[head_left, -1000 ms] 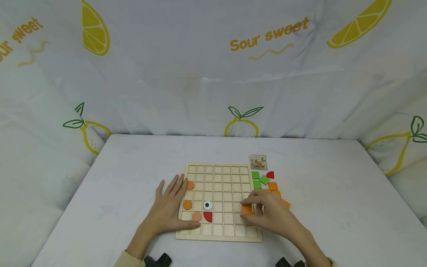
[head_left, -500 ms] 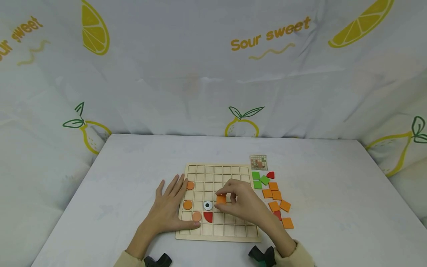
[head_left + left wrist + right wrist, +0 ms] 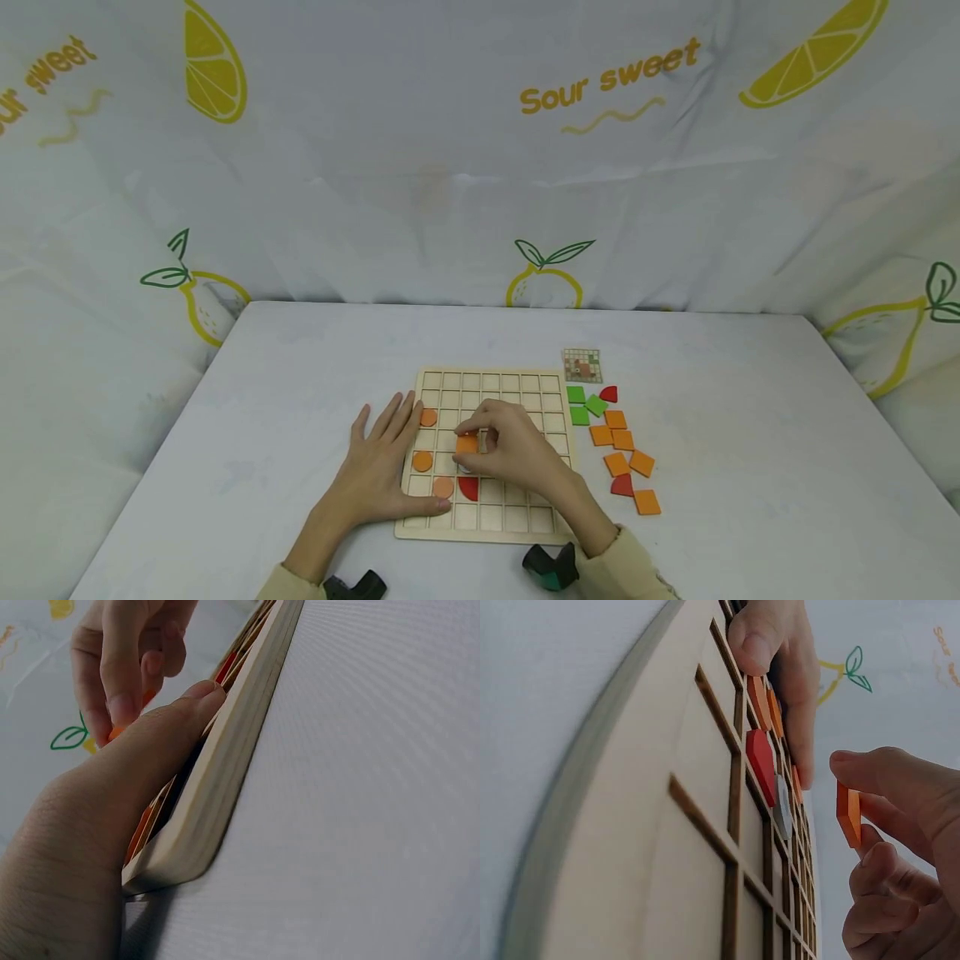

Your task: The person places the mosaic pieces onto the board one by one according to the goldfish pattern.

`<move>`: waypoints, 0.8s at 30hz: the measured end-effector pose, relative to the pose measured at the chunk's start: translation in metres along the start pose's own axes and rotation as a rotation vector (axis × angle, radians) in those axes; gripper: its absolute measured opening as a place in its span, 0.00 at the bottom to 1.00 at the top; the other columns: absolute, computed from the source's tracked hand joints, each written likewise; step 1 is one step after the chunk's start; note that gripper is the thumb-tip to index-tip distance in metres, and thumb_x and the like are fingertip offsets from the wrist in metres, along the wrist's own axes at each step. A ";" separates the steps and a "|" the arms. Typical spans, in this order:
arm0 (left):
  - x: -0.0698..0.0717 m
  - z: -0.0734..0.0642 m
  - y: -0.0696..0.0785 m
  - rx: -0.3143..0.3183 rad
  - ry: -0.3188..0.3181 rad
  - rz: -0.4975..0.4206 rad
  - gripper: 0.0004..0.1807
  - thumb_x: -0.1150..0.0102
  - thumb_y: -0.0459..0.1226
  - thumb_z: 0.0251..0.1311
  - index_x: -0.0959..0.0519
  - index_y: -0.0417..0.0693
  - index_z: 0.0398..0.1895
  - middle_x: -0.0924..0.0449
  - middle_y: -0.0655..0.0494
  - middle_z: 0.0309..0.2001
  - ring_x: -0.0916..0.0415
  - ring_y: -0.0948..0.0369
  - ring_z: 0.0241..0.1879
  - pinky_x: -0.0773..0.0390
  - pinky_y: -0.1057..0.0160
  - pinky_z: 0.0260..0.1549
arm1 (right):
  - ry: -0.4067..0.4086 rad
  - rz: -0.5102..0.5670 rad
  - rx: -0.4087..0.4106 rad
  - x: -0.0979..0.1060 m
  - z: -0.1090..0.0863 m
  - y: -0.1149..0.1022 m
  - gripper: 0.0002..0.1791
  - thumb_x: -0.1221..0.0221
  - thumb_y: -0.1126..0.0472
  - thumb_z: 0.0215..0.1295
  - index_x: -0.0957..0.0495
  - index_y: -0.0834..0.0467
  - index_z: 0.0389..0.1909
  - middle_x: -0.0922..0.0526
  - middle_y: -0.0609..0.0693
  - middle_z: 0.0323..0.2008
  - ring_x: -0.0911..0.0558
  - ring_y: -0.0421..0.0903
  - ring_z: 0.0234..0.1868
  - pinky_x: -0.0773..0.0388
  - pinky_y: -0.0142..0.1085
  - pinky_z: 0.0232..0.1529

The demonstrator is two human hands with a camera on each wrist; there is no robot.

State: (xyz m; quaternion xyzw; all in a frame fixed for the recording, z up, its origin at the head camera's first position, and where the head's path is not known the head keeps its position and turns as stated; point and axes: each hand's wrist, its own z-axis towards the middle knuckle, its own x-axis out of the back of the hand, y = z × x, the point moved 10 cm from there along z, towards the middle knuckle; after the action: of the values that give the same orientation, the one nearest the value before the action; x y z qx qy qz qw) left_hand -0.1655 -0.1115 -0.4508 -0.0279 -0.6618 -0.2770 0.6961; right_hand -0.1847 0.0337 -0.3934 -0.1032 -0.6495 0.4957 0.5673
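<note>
My right hand [image 3: 510,446] pinches an orange square tile [image 3: 467,443] between thumb and fingers, held over the wooden grid board [image 3: 517,523]. In the right wrist view a gap shows between that orange tile [image 3: 848,814] and the board. Just under it lies the white eye disc, mostly covered in the head view but visible as a grey-white disc [image 3: 782,808] from the right wrist. A red quarter-round tile [image 3: 468,488] sits one cell nearer. My left hand [image 3: 378,471] rests spread along the board's left edge, thumb on the near-left corner area. Three orange discs, one here [image 3: 423,461], sit in cells beside it.
Right of the board lie several loose orange squares [image 3: 622,439], green squares [image 3: 576,395] and two red quarter-rounds, one here [image 3: 622,485]. A small printed pattern card [image 3: 582,365] lies at the board's far right corner. A patterned white cloth hangs behind the table.
The right hand has carried the orange square tile leftward across the board, from its right side to above the eye disc. The left hand has stayed in place.
</note>
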 end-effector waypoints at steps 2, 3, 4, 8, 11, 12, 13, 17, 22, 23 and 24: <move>0.000 0.000 0.000 -0.001 0.000 0.001 0.75 0.47 0.84 0.38 0.47 0.42 0.81 0.51 0.46 0.82 0.55 0.47 0.83 0.63 0.30 0.75 | -0.001 0.007 -0.012 -0.003 0.002 0.003 0.13 0.26 0.62 0.55 0.10 0.60 0.42 0.14 0.48 0.34 0.30 0.32 0.24 0.28 0.26 0.25; 0.000 0.000 0.000 -0.001 0.000 0.002 0.75 0.47 0.85 0.38 0.47 0.42 0.81 0.51 0.46 0.82 0.55 0.47 0.83 0.63 0.30 0.75 | -0.001 0.012 -0.023 -0.003 0.002 0.005 0.13 0.26 0.62 0.55 0.10 0.60 0.42 0.14 0.48 0.34 0.30 0.32 0.24 0.27 0.26 0.25; 0.000 0.000 0.000 -0.001 -0.001 0.002 0.75 0.47 0.85 0.38 0.47 0.42 0.82 0.51 0.46 0.82 0.55 0.47 0.83 0.63 0.30 0.75 | 0.000 0.014 -0.033 -0.004 0.003 0.007 0.13 0.26 0.62 0.55 0.10 0.60 0.42 0.14 0.49 0.34 0.30 0.33 0.24 0.27 0.26 0.25; -0.001 0.000 -0.001 0.001 -0.004 0.004 0.75 0.48 0.85 0.38 0.48 0.43 0.82 0.51 0.46 0.82 0.55 0.47 0.83 0.63 0.30 0.75 | 0.006 0.016 -0.067 -0.006 0.004 0.014 0.13 0.27 0.63 0.56 0.11 0.60 0.43 0.14 0.49 0.36 0.29 0.34 0.24 0.27 0.26 0.25; -0.001 0.000 -0.001 0.001 -0.002 0.007 0.75 0.49 0.85 0.38 0.48 0.43 0.82 0.51 0.47 0.83 0.55 0.48 0.84 0.63 0.31 0.76 | 0.020 0.000 -0.059 -0.007 0.006 0.015 0.13 0.27 0.63 0.57 0.11 0.60 0.43 0.14 0.50 0.36 0.28 0.36 0.25 0.27 0.27 0.25; -0.001 0.000 -0.001 0.001 -0.002 0.008 0.75 0.49 0.85 0.38 0.48 0.43 0.82 0.51 0.47 0.83 0.55 0.48 0.84 0.63 0.31 0.76 | 0.024 -0.008 -0.058 -0.007 0.006 0.016 0.13 0.26 0.63 0.57 0.11 0.60 0.44 0.14 0.50 0.36 0.28 0.36 0.25 0.27 0.27 0.26; -0.001 0.000 -0.001 0.001 -0.002 0.007 0.75 0.49 0.85 0.38 0.48 0.43 0.82 0.51 0.47 0.83 0.55 0.48 0.84 0.63 0.31 0.76 | 0.028 -0.017 -0.058 -0.008 0.007 0.016 0.13 0.26 0.62 0.57 0.11 0.60 0.44 0.14 0.50 0.36 0.28 0.37 0.25 0.27 0.27 0.26; -0.001 0.001 -0.001 0.001 -0.003 0.007 0.75 0.48 0.85 0.38 0.48 0.44 0.82 0.51 0.47 0.83 0.55 0.48 0.84 0.63 0.30 0.76 | 0.032 -0.027 -0.081 -0.009 0.007 0.020 0.14 0.27 0.62 0.58 0.11 0.60 0.45 0.14 0.49 0.37 0.28 0.37 0.27 0.28 0.27 0.26; -0.001 0.001 -0.001 0.007 -0.010 0.002 0.75 0.47 0.84 0.38 0.48 0.44 0.82 0.51 0.47 0.83 0.55 0.48 0.84 0.63 0.31 0.76 | 0.026 -0.018 -0.115 -0.010 0.005 0.025 0.14 0.27 0.61 0.59 0.11 0.60 0.46 0.14 0.49 0.40 0.28 0.36 0.27 0.27 0.27 0.27; -0.001 0.001 -0.001 0.009 -0.013 0.002 0.75 0.47 0.84 0.38 0.48 0.44 0.82 0.51 0.47 0.83 0.56 0.48 0.84 0.63 0.31 0.76 | 0.027 -0.017 -0.116 -0.010 0.004 0.026 0.14 0.28 0.61 0.60 0.11 0.60 0.46 0.14 0.49 0.40 0.28 0.36 0.27 0.27 0.27 0.27; -0.001 0.001 -0.001 0.010 -0.015 0.003 0.75 0.46 0.84 0.38 0.48 0.44 0.82 0.52 0.47 0.83 0.56 0.48 0.84 0.63 0.31 0.76 | 0.027 -0.018 -0.122 -0.010 0.004 0.027 0.14 0.28 0.61 0.60 0.11 0.59 0.46 0.15 0.48 0.40 0.28 0.36 0.27 0.27 0.27 0.27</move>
State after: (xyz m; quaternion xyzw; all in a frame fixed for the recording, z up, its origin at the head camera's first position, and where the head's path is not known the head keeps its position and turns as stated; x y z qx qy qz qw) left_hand -0.1666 -0.1119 -0.4519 -0.0274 -0.6682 -0.2726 0.6917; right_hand -0.1959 0.0378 -0.4194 -0.1382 -0.6716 0.4486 0.5732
